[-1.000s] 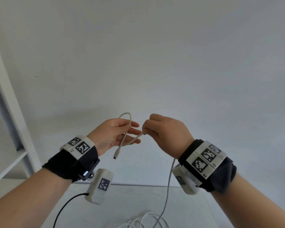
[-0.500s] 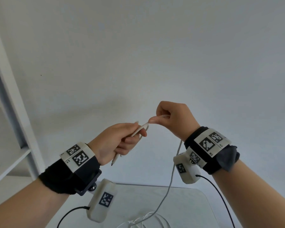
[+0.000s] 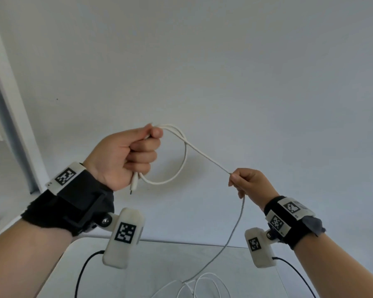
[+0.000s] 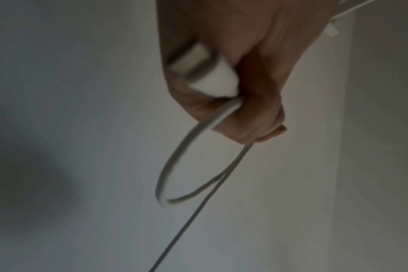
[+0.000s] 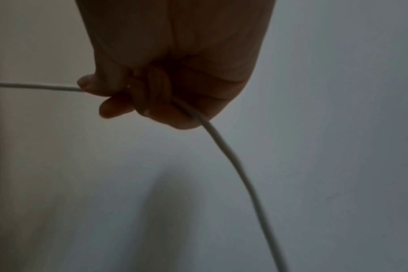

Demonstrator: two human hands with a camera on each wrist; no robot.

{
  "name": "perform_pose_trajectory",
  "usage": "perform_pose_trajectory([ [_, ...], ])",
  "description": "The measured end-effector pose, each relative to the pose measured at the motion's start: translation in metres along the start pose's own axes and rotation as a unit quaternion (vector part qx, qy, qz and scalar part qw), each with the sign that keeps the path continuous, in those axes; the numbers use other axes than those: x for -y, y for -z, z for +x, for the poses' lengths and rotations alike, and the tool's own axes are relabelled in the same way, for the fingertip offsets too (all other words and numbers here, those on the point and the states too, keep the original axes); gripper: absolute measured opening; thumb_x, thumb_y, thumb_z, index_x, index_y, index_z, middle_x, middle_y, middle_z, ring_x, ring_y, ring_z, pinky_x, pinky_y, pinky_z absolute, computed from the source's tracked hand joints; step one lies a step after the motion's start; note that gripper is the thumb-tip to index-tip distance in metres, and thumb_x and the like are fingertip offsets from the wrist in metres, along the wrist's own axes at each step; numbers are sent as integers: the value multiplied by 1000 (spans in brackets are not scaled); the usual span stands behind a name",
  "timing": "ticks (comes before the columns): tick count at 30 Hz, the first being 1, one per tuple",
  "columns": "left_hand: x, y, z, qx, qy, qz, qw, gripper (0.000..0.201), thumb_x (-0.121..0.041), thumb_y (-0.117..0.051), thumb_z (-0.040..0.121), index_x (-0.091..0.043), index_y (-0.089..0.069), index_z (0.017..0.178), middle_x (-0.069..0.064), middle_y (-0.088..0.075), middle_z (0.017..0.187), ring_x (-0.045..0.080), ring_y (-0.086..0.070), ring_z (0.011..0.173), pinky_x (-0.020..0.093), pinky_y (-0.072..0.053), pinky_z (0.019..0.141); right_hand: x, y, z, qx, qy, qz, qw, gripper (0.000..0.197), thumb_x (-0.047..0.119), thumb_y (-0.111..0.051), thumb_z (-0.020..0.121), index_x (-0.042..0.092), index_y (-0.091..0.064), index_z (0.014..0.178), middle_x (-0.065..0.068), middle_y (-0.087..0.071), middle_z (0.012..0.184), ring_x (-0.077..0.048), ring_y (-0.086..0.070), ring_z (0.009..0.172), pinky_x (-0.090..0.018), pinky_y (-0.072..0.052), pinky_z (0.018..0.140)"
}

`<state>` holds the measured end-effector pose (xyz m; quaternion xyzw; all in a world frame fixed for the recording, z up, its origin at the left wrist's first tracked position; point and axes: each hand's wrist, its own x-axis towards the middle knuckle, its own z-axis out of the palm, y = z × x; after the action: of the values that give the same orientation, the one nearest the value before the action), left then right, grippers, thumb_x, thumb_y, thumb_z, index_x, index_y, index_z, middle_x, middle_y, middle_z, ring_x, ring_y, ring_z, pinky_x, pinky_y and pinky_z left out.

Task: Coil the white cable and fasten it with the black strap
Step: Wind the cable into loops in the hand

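Observation:
My left hand (image 3: 138, 151) is raised and fisted around the white cable (image 3: 205, 157), holding one loop (image 3: 181, 166) that hangs to its right. The cable's plug (image 3: 134, 182) pokes out below the fist; in the left wrist view the plug (image 4: 207, 77) sits against the palm of that hand (image 4: 249, 103), and the loop (image 4: 175, 176) hangs below it. My right hand (image 3: 246, 186), lower and to the right, pinches the cable, which runs taut between the hands. From the right hand (image 5: 151, 95) the cable (image 5: 233, 158) drops to loose coils (image 3: 194, 287) on the table. No black strap is visible.
A white table (image 3: 159, 265) lies below the hands, with its rounded far corner at left. A plain wall fills the background. A white shelf frame (image 3: 9, 108) stands at the far left. Black sensor wires (image 3: 82, 272) trail from both wrist units.
The hands have drawn apart: the left hand rose and closed into a fist with a loop, while the right hand slid down and to the right along the cable.

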<state>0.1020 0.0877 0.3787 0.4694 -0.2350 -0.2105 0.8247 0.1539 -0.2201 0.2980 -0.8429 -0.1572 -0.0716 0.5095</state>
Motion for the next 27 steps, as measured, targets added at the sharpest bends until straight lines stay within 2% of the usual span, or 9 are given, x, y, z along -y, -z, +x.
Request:
perform_pose_trajectory([
  [2,-8,7,1,47,17,-57,997,17,-28,-54,87,-16,-62,80,-8,-25,55,5,-20,42,17,-24,34,-12,1,-7,3,-29,2,1000,32,8,-52,90,15,-61,60,10,-38,42,-4,-39,39,-22,-46,50],
  [4,-14,15,2,89,44,-145,984,31,-25,-34,99,-6,-57,94,-3,-31,61,10,-28,48,24,-29,42,-22,2,-14,5,-63,32,997,29,8,-49,91,12,-63,66,9,-37,44,-4,-37,41,-22,-50,54],
  [7,-15,17,3,59,19,-129,990,35,-26,-28,100,-7,-57,92,-3,-30,60,10,-26,48,23,-28,41,-30,3,-21,-11,-94,66,993,18,9,-50,91,10,-62,79,5,-39,50,-7,-36,44,-23,-49,54],
  [10,-9,8,4,-44,-46,-17,998,29,-31,-35,92,-20,-56,74,-8,-28,47,7,-13,42,14,-21,31,-30,-1,-20,-57,-87,47,994,15,11,-53,89,12,-58,76,4,-35,52,-10,-29,44,-21,-29,43],
  [13,-3,9,8,-44,-69,-48,996,26,-29,-36,92,-20,-54,76,-8,-37,48,5,-19,42,11,-29,34,-23,-9,-18,-89,-57,-39,994,14,17,-59,86,15,-59,72,8,-36,47,-8,-29,41,-16,-26,41],
  [16,1,7,11,-73,-73,-56,993,26,-28,-37,91,-20,-55,75,-9,-43,49,3,-40,44,15,-46,47,-8,-22,-19,-73,-31,-102,992,13,20,-61,85,17,-60,72,11,-39,40,-4,-33,37,-13,-28,41],
  [20,15,1,15,-112,-107,-23,988,27,-23,-36,94,-15,-54,76,-4,-63,61,16,-68,66,28,-58,68,19,-40,-26,-12,15,-188,982,15,24,-59,85,24,-58,71,9,-39,45,-6,-34,41,-15,-33,45],
  [23,23,-1,17,-110,-106,-9,988,31,-22,-32,98,-13,-54,77,5,-73,79,29,-70,89,34,-57,79,38,-52,-31,30,55,-237,970,11,27,-56,87,23,-60,77,9,-41,46,-7,-37,44,-17,-34,50],
  [27,29,-2,19,-120,-105,29,987,30,-21,-33,97,-11,-54,79,11,-73,92,36,-66,99,38,-53,89,59,-62,-37,60,117,-268,954,14,30,-53,89,19,-63,85,12,-40,49,-4,-40,49,-24,-38,57],
])
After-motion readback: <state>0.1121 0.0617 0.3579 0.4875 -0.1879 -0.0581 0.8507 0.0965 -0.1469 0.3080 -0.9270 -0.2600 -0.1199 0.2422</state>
